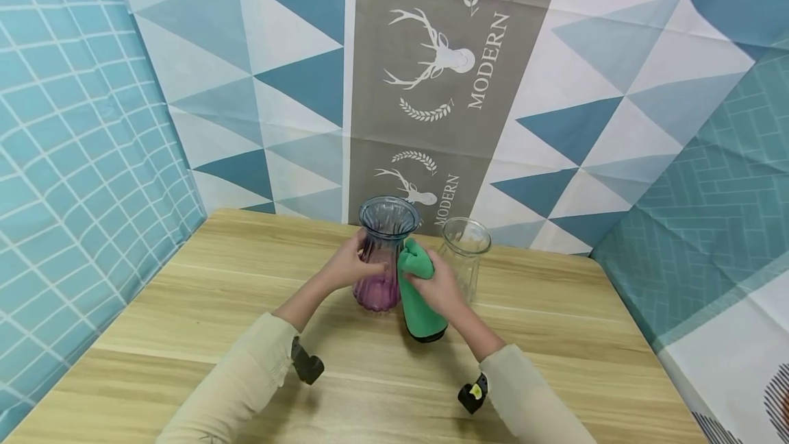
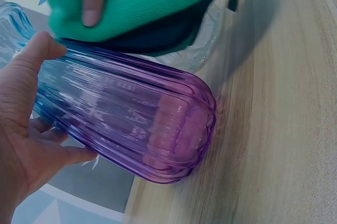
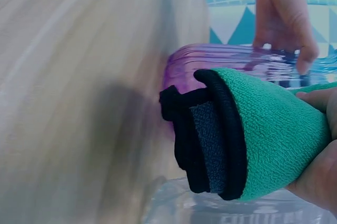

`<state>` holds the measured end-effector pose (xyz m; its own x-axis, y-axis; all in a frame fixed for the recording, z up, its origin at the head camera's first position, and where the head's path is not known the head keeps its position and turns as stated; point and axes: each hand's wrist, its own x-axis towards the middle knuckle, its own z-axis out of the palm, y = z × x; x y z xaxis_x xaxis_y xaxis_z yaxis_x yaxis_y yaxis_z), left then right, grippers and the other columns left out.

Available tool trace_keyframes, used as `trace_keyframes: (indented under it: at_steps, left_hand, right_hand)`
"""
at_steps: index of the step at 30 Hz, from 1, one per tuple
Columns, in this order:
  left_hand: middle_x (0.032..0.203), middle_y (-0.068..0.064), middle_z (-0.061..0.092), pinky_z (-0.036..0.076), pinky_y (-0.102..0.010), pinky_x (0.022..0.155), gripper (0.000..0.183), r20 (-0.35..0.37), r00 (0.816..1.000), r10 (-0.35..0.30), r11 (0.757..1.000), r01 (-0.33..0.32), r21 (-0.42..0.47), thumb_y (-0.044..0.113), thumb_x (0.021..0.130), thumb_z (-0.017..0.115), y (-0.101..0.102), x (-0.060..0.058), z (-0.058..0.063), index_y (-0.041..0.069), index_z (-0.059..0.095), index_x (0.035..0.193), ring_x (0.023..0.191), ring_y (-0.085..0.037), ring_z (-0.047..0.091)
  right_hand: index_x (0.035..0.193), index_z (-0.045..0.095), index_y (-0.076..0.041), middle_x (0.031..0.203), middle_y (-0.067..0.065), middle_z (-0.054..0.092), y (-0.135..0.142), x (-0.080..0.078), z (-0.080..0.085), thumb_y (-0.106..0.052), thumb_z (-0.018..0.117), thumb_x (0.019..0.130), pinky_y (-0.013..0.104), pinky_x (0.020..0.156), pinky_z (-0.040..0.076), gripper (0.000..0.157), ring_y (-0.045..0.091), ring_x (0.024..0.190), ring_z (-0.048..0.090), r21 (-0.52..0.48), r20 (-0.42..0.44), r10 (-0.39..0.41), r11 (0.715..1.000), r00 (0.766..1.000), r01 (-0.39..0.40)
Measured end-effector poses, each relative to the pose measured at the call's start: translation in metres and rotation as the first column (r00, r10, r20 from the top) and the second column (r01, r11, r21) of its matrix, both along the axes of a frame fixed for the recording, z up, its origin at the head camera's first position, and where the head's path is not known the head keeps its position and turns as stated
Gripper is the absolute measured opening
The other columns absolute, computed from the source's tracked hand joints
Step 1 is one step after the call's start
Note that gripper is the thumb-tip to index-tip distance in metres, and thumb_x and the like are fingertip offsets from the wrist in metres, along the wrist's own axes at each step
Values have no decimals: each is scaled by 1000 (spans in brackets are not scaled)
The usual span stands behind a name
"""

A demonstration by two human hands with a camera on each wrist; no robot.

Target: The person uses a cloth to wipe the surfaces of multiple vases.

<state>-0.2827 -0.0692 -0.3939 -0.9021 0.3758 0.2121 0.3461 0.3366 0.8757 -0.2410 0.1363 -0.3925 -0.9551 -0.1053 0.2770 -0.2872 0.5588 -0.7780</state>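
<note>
A ribbed glass vase [image 1: 383,252], blue at its flared rim and purple at its base, stands on the table. My left hand [image 1: 350,267] grips it round the upper body, thumb on one side and fingers on the other in the left wrist view. Just right of the vase, my right hand [image 1: 439,285] holds a bunched green cloth [image 1: 422,300] with dark edging, close against the vase's side. In the right wrist view the folded cloth [image 3: 279,134] hangs with its black-trimmed end free. Behind the right hand is a clear glass vase [image 1: 466,242], partly hidden.
The wooden table [image 1: 216,279] ends at a patterned wall hanging [image 1: 296,88] just behind the vases. Blue tiled fabric [image 1: 80,122] borders the left side and teal fabric [image 1: 690,238] the right.
</note>
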Motion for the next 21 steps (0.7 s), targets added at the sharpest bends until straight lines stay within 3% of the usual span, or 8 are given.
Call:
trace_keyframes:
  at_steps: [9, 15, 21]
  left_hand:
    - [141, -20, 42, 40, -50, 104, 70, 16, 999, -37, 999, 37, 25, 13, 79, 69, -1, -1, -2, 5, 33, 139, 134, -39, 35]
    - [141, -18, 41, 43, -50, 101, 72, 22, 998, -57, 998, 57, 28, 12, 79, 66, -2, 1, 0, 8, 32, 141, 133, -37, 37]
    - [137, -19, 44, 44, -50, 100, 69, -1, 997, -72, 997, 72, 37, 11, 78, 66, -1, -1, 1, 6, 33, 140, 129, -37, 42]
  right_hand:
    - [138, 46, -14, 128, 14, 58, -2, 0, 17, -14, 72, 80, 47, 89, 51, 64, 31, 112, 57, -17, -62, 8, 1000, 998, -10]
    - [137, 47, -11, 126, 15, 59, -4, 1, 18, -12, 73, 79, 47, 87, 51, 63, 31, 110, 58, -7, -82, 11, 1000, 997, -12]
    - [128, 55, -6, 115, 14, 65, -3, 0, 12, -11, 74, 79, 42, 80, 55, 53, 28, 101, 62, 34, -95, 21, 999, 995, -17]
